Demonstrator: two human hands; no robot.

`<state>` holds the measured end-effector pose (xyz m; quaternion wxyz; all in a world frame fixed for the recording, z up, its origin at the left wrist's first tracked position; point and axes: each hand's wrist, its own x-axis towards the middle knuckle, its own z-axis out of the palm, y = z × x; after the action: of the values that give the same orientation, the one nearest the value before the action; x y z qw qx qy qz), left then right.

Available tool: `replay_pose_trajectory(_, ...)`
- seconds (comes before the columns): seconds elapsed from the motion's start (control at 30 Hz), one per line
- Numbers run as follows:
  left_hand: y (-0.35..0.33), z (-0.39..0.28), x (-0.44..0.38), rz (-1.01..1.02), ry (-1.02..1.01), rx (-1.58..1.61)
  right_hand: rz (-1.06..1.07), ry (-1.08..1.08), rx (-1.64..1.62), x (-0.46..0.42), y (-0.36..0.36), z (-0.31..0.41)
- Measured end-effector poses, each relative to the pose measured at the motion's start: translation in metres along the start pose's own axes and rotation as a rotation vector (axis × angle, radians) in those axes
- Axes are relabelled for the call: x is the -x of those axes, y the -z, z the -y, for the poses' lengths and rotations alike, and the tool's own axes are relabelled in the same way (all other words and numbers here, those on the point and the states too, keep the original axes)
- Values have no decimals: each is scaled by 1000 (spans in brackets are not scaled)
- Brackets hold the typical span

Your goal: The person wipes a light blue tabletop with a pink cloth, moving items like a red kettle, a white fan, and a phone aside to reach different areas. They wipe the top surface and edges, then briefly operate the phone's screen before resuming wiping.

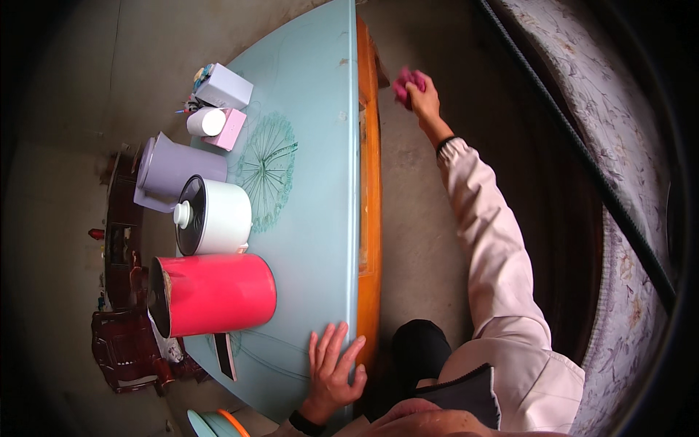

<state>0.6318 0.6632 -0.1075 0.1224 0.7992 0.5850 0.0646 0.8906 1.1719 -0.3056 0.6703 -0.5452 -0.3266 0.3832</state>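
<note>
My right hand is stretched far out at the upper right, beyond the table's edge, closed around a crumpled pink cloth, which is slightly blurred. My left hand rests palm down with fingers spread on the pale blue tabletop, close to its edge, and holds nothing. Nearest to it stands a red cylindrical container. Beside that are a white electric pot with a dark lid and a purple pitcher. Farther along are a pink box, a white cylinder and a white box.
Orange wooden framing runs under the tabletop. A flat black-and-white object lies by the red container. Dark carved wooden furniture stands at the left. At the right are a floral cover and a long dark bar.
</note>
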Motion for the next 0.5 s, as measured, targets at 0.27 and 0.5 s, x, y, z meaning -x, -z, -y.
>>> replay_pose_trajectory(0.27,-1,9,7,40,-21,-58,234,20,-21,-15,-88,-19)
replay_pose_trajectory(0.5,1,-3,-2,16,-4,-20,365,47,290,-18,-50,-29)
